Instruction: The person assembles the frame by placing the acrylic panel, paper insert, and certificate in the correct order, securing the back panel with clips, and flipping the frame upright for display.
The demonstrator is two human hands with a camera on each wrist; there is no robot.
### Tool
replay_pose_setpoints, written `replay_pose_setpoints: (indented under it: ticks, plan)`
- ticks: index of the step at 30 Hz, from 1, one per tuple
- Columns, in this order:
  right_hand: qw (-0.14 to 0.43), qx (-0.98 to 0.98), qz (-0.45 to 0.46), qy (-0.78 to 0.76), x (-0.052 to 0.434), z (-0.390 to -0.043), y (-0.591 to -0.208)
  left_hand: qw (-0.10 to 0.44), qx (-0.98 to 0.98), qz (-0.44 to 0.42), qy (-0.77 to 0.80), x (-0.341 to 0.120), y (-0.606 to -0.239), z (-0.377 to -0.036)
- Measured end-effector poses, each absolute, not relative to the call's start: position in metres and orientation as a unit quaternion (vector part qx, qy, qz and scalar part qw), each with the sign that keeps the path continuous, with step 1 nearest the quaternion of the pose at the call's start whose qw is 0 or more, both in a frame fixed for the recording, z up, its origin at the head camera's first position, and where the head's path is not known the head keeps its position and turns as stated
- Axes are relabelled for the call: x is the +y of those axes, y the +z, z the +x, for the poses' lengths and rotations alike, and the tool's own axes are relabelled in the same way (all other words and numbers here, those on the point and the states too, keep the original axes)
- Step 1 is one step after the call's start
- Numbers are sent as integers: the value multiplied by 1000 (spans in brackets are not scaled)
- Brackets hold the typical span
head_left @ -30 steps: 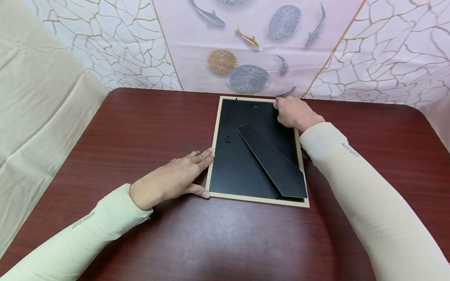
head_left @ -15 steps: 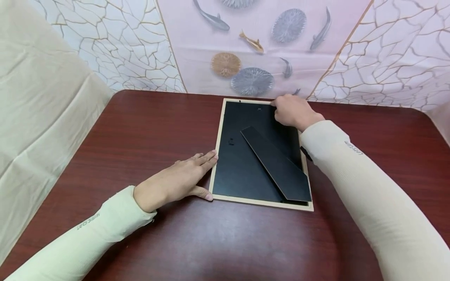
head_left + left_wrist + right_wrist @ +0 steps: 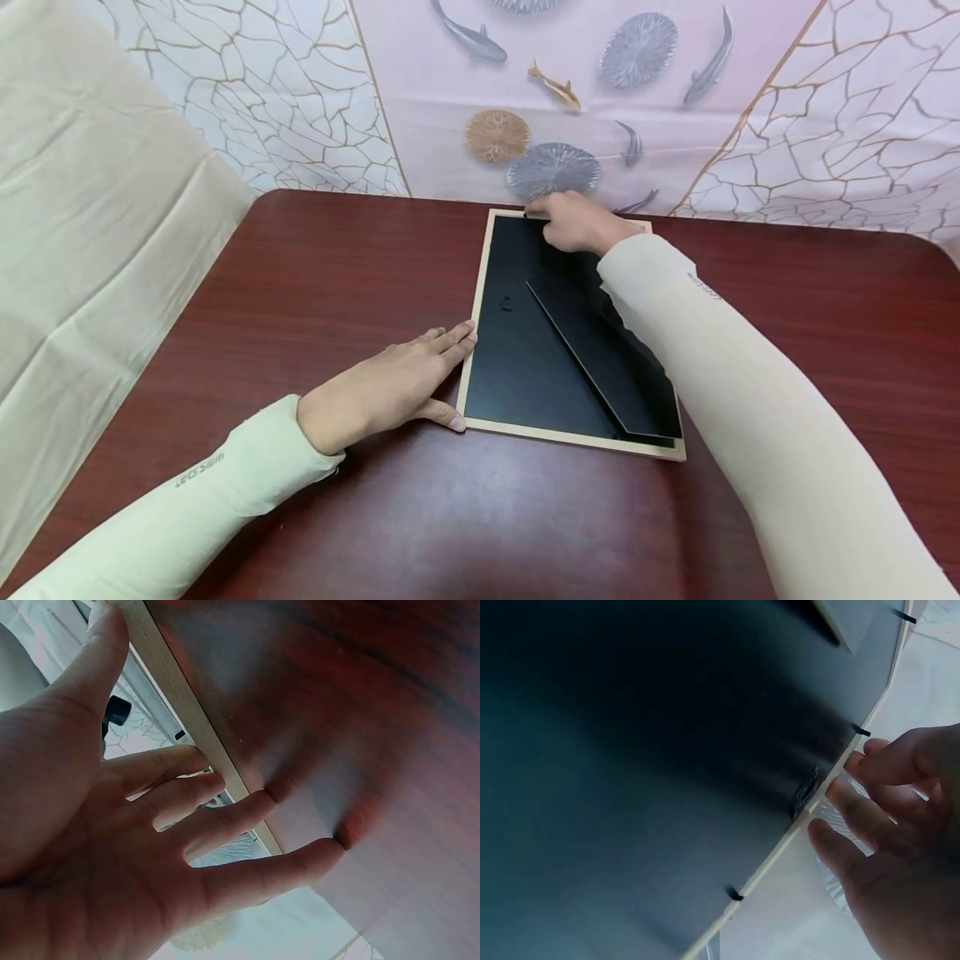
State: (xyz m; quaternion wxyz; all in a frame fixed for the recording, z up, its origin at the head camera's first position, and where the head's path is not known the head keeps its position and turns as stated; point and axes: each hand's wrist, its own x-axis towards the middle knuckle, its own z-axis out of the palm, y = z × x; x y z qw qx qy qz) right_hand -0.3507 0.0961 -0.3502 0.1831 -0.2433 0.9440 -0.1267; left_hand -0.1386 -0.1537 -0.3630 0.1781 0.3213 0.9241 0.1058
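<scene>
A picture frame [image 3: 517, 375] with a pale wood rim lies face down on the dark red table [image 3: 315, 267], its black backing [image 3: 630, 750] up. A black easel stand [image 3: 592, 350] slants across the backing. My left hand [image 3: 382, 392] lies flat on the table [image 3: 360, 712], fingers straight against the frame's left rim [image 3: 187, 712] and thumb at its near left corner. My right hand [image 3: 573, 225] reaches over the backing to the frame's far edge, left of the middle. Its lightly bent fingers [image 3: 870, 817] lie against the outer rim, near small black tabs [image 3: 735, 894]; its thumb is hidden.
A patterned cloth with fish and lily pads [image 3: 555, 158] hangs right behind the table's far edge. A beige cloth [image 3: 90, 225] covers the left side. The table's rounded corners show at far left and far right.
My right hand has slid left along the frame's far edge, from the far right corner to left of the middle. The left hand has kept its place.
</scene>
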Motion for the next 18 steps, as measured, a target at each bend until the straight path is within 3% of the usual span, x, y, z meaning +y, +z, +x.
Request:
replay_pose_setpoints:
  ticks: [18]
  plan:
    - [196, 946, -233, -109, 96, -353, -353, 178, 922, 330, 97, -154, -363, -139]
